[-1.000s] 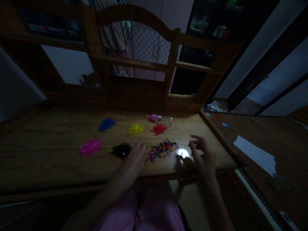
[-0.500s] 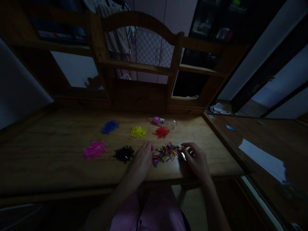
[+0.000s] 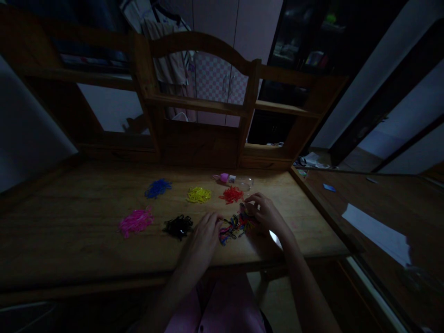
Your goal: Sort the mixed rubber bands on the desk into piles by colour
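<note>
A mixed pile of small rubber bands in several colours lies near the table's front edge, between my hands. My left hand rests at its left side, fingers curled together by a dark band; whether they grip it is unclear. Over the pile's upper right reaches my right hand, with thumb and fingertips pinched; what is between them is too dark to make out. Sorted heaps lie around: red bands, yellow bands, blue bands, pink bands and black bands.
Behind the red heap a clear bottle with a pink cap lies on its side. A wooden shelf unit closes off the table's back. On the brown surface to the right are white paper and a blue card.
My right hand has moved left and away from me, from the pile's right side to above its upper right, near the red heap. My left hand has barely moved.
</note>
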Available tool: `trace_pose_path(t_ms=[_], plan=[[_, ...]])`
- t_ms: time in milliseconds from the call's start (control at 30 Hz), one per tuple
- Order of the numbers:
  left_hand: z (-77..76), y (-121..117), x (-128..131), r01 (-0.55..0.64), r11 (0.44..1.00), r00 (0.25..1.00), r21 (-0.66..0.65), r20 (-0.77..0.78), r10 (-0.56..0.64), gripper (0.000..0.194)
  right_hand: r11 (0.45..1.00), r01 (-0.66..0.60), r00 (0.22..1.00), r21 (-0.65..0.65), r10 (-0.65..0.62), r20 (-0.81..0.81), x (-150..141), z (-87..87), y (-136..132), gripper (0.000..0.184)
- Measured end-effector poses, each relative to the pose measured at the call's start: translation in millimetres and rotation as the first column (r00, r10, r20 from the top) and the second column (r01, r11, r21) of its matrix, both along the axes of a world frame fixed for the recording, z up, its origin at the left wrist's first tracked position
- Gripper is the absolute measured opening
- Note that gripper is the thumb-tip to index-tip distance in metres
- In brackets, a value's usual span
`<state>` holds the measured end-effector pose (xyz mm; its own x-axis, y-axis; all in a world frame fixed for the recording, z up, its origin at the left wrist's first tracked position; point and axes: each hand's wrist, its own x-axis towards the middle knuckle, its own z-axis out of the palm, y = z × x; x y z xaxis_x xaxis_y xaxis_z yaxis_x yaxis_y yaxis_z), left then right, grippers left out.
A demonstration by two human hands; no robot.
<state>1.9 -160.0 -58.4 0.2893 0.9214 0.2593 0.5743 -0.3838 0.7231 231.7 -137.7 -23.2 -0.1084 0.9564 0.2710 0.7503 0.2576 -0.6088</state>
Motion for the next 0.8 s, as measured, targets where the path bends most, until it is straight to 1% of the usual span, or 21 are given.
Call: trace_pose_path(t_ms=[100,233,300,367,500,633,700,800], plan=[[2.4,-10.8,-1.4,-0.042,0.999,0.998,-0.029,0.05,0.043,0.026,0.997,-0.06,0.998,-0.045,0.06,-0.013,-3.9,-0.6,6.2,0.019],[4.0,-17.7,-4.4,-0.077,0.996,0.989,-0.053,0.123,0.083,0.028,0.991,-0.114,0.993,-0.076,0.112,-0.037,-1.2,0.5,-0.9,0.025],[5.4,-18.5,-5.9,-0.098,0.993,0.984,-0.07,0.143,0.107,0.027,0.991,-0.098,0.995,-0.087,0.095,-0.038,3.0,1.9,-3.4,0.024],[7.0,-18.6,-7.1,-0.113,0.99,0.981,-0.086,0.149,0.125,0.026,0.996,-0.052,0.999,-0.078,0.05,-0.021,7.2,2.8,-1.3,0.02],[8.1,-19.2,-7.6,-0.126,0.988,0.977,-0.092,0.162,0.139,0.026,0.998,0.031,0.999,-0.045,-0.03,0.02,10.9,3.1,15.7,0.015],[7.0,-20.9,-7.3,-0.119,0.988,0.972,-0.102,0.189,0.137,0.025,0.999,0.017,0.998,-0.052,-0.014,0.059,9.1,6.7,30.3,0.015],[6.5,-21.5,-7.2,-0.121,0.987,0.971,-0.105,0.195,0.14,0.026,0.999,0.008,0.997,-0.053,-0.005,0.071,8.1,11.8,27.7,0.015],[6.2,-21.4,-6.9,-0.119,0.988,0.97,-0.099,0.203,0.137,0.026,0.998,-0.036,0.998,-0.044,0.039,0.058,6.6,21.4,9.3,0.015]])
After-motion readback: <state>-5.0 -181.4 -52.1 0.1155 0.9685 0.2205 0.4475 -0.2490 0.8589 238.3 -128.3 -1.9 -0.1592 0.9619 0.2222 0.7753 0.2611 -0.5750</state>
